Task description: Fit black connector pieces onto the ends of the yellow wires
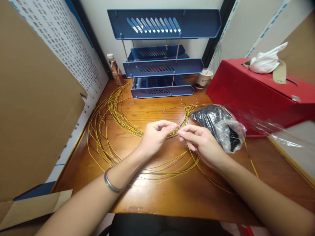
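My left hand (154,136) is closed in a pinch over the middle of the table, thumb and forefinger together. What sits between those fingertips is too small to make out. Close beside it, my right hand (200,141) pinches a thin yellow wire (188,147), which trails down from its fingers. The two sets of fingertips almost meet. Behind and below the hands lies a loose bundle of yellow and dark wires (113,106), curving round on the left. Small metallic tips show at its far right ends. A clear plastic bag (222,129) of small black pieces lies right of my hands.
A blue tiered tray rack (162,68) stands at the back of the wooden table (147,203). Left of it is a bottle (115,70); right of it, a paper cup (203,78). A red box (248,98) with white tissue fills the right side, cardboard (31,98) the left.
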Available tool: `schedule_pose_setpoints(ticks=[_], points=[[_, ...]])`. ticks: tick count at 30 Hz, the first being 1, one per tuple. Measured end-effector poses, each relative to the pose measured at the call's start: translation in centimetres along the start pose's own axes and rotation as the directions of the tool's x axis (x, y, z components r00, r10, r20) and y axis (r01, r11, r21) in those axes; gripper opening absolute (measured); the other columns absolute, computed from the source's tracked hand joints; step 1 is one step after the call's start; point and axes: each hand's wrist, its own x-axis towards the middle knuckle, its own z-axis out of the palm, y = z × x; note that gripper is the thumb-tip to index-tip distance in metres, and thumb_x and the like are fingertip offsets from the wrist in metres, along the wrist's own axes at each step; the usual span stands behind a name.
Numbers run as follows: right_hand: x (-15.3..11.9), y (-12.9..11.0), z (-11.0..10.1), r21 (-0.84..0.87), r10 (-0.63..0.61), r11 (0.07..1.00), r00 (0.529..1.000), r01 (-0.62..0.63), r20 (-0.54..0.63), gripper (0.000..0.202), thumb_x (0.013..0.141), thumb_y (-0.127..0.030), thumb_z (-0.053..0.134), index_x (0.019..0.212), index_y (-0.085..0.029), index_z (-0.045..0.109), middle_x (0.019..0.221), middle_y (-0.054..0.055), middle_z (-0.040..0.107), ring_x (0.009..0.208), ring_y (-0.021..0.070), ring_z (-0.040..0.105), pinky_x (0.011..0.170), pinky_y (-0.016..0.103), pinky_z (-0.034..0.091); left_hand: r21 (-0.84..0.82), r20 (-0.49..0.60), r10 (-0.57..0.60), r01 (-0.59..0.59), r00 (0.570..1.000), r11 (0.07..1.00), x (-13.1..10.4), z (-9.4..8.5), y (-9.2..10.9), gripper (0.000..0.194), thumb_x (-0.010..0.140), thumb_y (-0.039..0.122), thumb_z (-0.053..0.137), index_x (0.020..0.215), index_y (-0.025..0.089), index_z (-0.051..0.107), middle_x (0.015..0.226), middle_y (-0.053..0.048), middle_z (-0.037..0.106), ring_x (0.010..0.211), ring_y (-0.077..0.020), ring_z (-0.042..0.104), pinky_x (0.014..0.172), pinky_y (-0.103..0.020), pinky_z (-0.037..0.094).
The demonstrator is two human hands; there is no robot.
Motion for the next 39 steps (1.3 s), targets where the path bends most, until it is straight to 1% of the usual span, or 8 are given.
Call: schedule_pose_setpoints(ticks=[6,12,17,24,28,33,37,39], points=[[0.0,0.2,0.0,-0.031,-0.006,0.999,1.0,0.006,-0.007,0.023,0.078,-0.037,0.076,0.075,-0.015,0.07,0.067,-0.001,0.064,0.044,0.0035,0.039,0.043,0.023,0.021,-0.026,-0.04,0.0,-0.002,0.999,1.0,0.1,0.0,0.0,0.018,0.069,0.033,0.081,0.072,0.015,0.077,0.061,0.0,0.065,0.053,-0.0075,0.042,0.052,-0.024,0.032],[0.0,0.0,0.1,-0.097,-0.02,0.995,1.0,0.018,-0.021,0.025,0.078,-0.04,0.075,0.075,-0.015,0.069,0.066,-0.001,0.063,0.045,0.0046,0.038,0.043,0.023,0.024,0.015,-0.06,-0.001,0.002,0.998,1.0,0.1,-0.1,0.0,0.021,0.071,0.035,0.08,0.068,0.015,0.073,0.053,0.004,0.054,0.05,-0.0072,0.037,0.051,-0.025,0.026],[-0.2,0.0,0.3,-0.214,-0.092,0.974,0.994,0.078,-0.059,0.022,0.077,-0.037,0.074,0.078,-0.015,0.071,0.067,0.001,0.065,0.048,0.0073,0.041,0.045,0.024,0.028,0.075,-0.077,0.025,-0.019,0.997,0.997,0.0,0.0,-0.1,0.025,0.075,0.038,0.075,0.067,0.015,0.069,0.052,0.005,0.048,0.051,-0.0078,0.035,0.051,-0.025,0.025],[-0.3,0.3,0.4,-0.315,-0.135,0.944,0.987,0.102,-0.083,0.023,0.08,-0.039,0.07,0.08,-0.016,0.071,0.074,0.006,0.068,0.063,0.016,0.056,0.056,0.029,0.038,0.208,-0.08,0.104,-0.086,0.991,0.974,0.0,0.0,-0.1,0.028,0.078,0.037,0.071,0.064,0.014,0.064,0.053,0.005,0.043,0.053,-0.0083,0.033,0.052,-0.024,0.026],[-0.4,0.3,0.5,-0.374,-0.167,0.919,0.982,0.123,-0.087,0.021,0.082,-0.037,0.068,0.08,-0.016,0.071,0.073,0.006,0.068,0.062,0.0165,0.056,0.057,0.03,0.039,0.288,-0.072,0.15,-0.124,0.986,0.95,0.0,0.0,-0.3,0.03,0.081,0.038,0.069,0.063,0.015,0.06,0.054,0.005,0.042,0.053,-0.0087,0.033,0.052,-0.024,0.027],[-0.6,0.3,0.6,-0.432,-0.218,0.889,0.971,0.155,-0.099,0.019,0.083,-0.035,0.067,0.079,-0.017,0.072,0.068,0.004,0.066,0.059,0.0154,0.053,0.055,0.03,0.038,0.294,-0.058,0.147,-0.124,0.987,0.948,0.1,0.1,-0.4,0.032,0.086,0.036,0.063,0.061,0.016,0.056,0.057,0.004,0.045,0.057,-0.0103,0.039,0.055,-0.024,0.033],[-0.6,0.2,0.5,-0.397,-0.192,0.908,0.976,0.135,-0.108,0.02,0.081,-0.036,0.068,0.078,-0.017,0.072,0.068,0.004,0.066,0.058,0.0151,0.053,0.054,0.029,0.037,0.305,-0.066,0.156,-0.129,0.986,0.944,0.3,-0.3,0.1,0.046,0.092,0.042,0.056,0.054,0.017,0.049,0.051,0.004,0.042,0.052,-0.0094,0.037,0.055,-0.024,0.034],[-0.5,0.1,0.4,-0.35,-0.159,0.931,0.98,0.109,-0.117,0.02,0.08,-0.037,0.07,0.078,-0.017,0.072,0.069,0.004,0.066,0.059,0.0148,0.053,0.055,0.029,0.037,0.358,-0.057,0.206,-0.173,0.977,0.918,0.4,-1.0,0.5,0.044,0.093,0.042,0.055,0.058,0.016,0.055,0.052,0.004,0.044,0.051,-0.0096,0.037,0.054,-0.025,0.033]])
